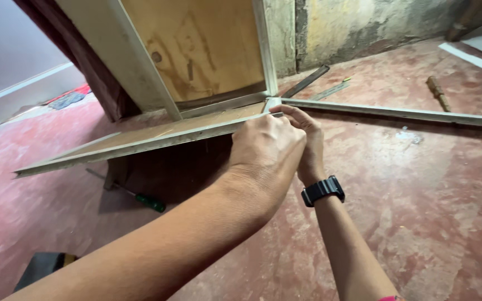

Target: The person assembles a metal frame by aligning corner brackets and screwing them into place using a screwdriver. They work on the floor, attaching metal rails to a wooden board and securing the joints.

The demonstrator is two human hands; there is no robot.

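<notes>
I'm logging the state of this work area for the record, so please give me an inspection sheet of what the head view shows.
Surface: worn red floor with pale scuffs and a white smear.
Job's things: framed wood panel lifted at an angle; metal strip meets it at the corner.
Clutter: green-handled screwdriver under the panel, wooden-handled tool, flat metal bars by the wall, dark object at lower left.
Hands: left hand and right hand both grip the panel corner; black watch on the right wrist.
Cables: nothing seen.
Surroundings: stained plaster wall, leaning wood-panelled frame, dark red curtain.
</notes>
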